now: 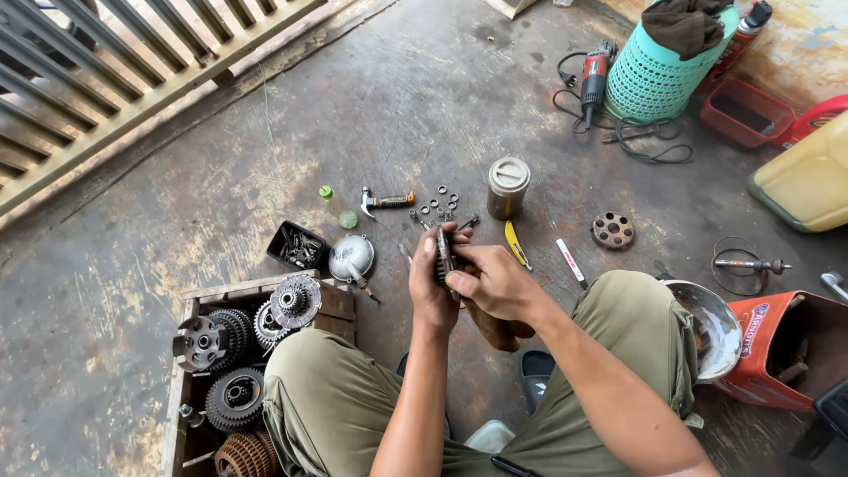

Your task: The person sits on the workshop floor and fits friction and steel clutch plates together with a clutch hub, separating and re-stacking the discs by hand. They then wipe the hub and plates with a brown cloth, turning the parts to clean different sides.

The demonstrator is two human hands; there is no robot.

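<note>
- Gear-like metal disc [444, 256], thin, dark and toothed at the rim, is held on edge between both hands above the floor, in front of the knees; the upright grip presents its edge for close viewing.
- Left hand [430, 278] wraps the disc from behind, fingers closed around it.
- Right hand [491, 281] pinches the near edge, thumb and forefinger pressed together on it.
- Loose nuts and washers [439, 205] lie grouped on the stained concrete floor [177, 194] beside a hammer [386, 201], within reach.
- Wooden crate [190, 305] at the left knee keeps rusty, oily gears and clutch parts [234, 397] together.
- Cylindrical tin [508, 187] stands upright beyond the hands.
</note>
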